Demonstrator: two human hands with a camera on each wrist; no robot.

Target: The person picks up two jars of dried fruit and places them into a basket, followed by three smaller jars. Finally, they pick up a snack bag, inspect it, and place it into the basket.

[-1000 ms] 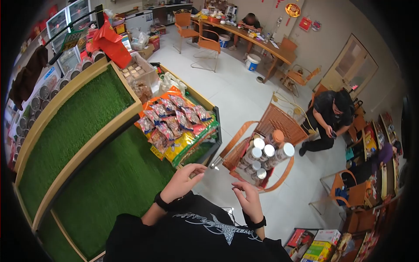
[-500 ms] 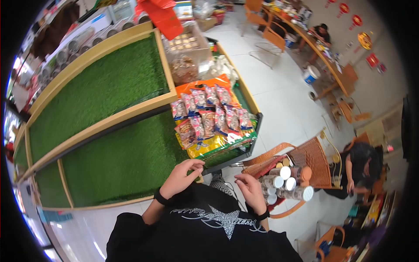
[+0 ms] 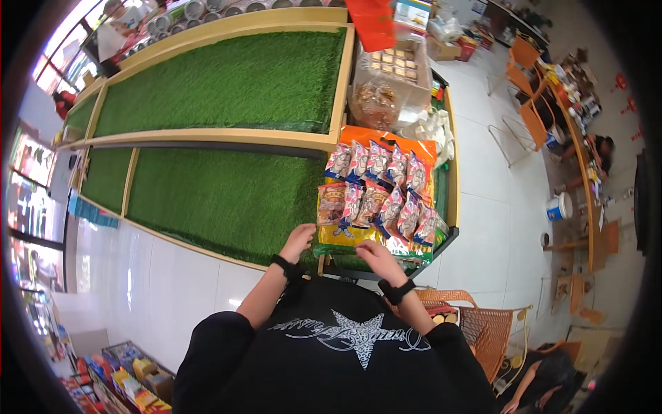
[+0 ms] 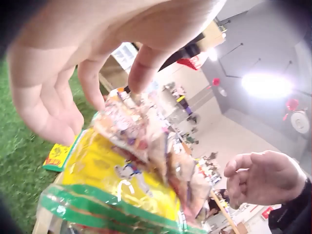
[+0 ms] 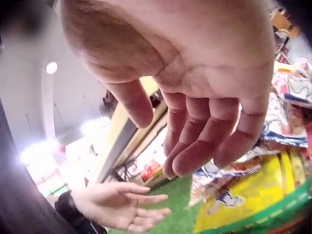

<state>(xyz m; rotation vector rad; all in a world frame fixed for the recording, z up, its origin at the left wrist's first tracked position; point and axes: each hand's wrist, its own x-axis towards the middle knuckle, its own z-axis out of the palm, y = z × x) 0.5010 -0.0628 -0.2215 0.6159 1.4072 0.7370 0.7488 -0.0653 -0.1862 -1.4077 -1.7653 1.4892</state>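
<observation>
A turf-covered bench [image 3: 227,200] carries a heap of snack packets [image 3: 376,186] at its right end. A yellow packet [image 3: 345,237] lies at the near edge of the heap. The left hand [image 3: 298,241] hovers at the packet's left corner, fingers [image 4: 53,122] loosely spread, gripping nothing. The right hand [image 3: 378,259] hangs near its right corner, fingers [image 5: 195,156] slack, side by side, holding nothing
</observation>
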